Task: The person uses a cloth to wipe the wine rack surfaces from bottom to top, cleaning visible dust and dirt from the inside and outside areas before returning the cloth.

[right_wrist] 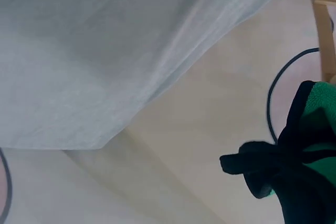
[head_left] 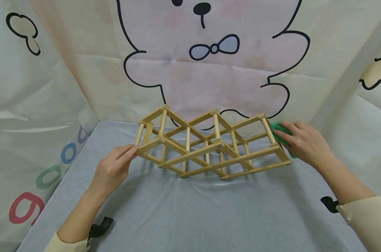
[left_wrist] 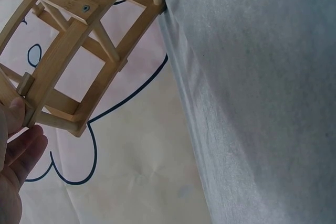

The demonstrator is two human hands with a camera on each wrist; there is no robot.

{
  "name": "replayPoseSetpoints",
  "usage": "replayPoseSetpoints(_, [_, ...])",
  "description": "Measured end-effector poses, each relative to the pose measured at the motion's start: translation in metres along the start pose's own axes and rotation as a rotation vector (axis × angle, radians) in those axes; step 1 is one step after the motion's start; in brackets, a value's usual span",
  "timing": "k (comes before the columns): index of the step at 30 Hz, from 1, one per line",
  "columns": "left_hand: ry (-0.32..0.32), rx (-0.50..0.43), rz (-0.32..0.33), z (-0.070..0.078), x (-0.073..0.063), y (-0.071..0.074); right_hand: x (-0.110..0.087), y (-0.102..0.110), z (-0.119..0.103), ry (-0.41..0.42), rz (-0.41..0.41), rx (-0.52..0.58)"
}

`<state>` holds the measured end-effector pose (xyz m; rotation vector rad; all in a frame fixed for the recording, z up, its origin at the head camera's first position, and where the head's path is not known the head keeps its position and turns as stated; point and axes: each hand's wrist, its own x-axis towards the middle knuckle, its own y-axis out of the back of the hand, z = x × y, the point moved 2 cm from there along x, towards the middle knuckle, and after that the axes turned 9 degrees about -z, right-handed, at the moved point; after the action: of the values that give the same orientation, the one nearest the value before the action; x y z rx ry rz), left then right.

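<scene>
A folding wooden lattice rack (head_left: 218, 144) spans the space between the hands, spread into a zigzag of slats and round dowels. At its left end my left hand (head_left: 115, 169) pinches a corner with thumb and fingers; the left wrist view shows this grip beside a dowel. My right hand (head_left: 304, 141) grips a green cloth (head_left: 275, 126) against the rack's right end. In the right wrist view the hand (right_wrist: 299, 177) is dark, and the cloth is partly cut off by the frame edge. Whether the rack's underside touches the table is unclear.
Grey-blue fabric covers the table (head_left: 190, 217). Behind it hangs a pale printed backdrop (head_left: 92, 77) with a cartoon animal, and similar sheets enclose both sides. A dark strap end (head_left: 101, 227) sticks out at the left wrist, another (head_left: 329, 204) at the right.
</scene>
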<state>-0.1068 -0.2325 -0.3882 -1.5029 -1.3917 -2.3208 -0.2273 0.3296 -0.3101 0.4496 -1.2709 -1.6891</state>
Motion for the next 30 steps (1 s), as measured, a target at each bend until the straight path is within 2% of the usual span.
replayPoseSetpoints(7, [0.009,0.001,-0.005,0.001,0.0,0.0,-0.006,-0.003,0.003,-0.008,0.009,0.049])
replayPoseSetpoints(15, [0.006,-0.002,-0.003,0.001,0.001,0.0,0.011,0.004,-0.007,-0.035,0.172,0.118])
replayPoseSetpoints(18, [0.003,-0.004,0.001,0.001,0.001,0.0,0.016,0.008,-0.007,-0.031,0.198,0.142])
replayPoseSetpoints(23, [0.002,-0.002,0.003,0.001,0.001,0.0,0.02,0.025,-0.004,-0.092,0.196,0.185])
replayPoseSetpoints(30, [0.005,-0.003,0.004,0.002,0.002,-0.001,0.043,0.06,-0.008,-0.139,0.308,0.18])
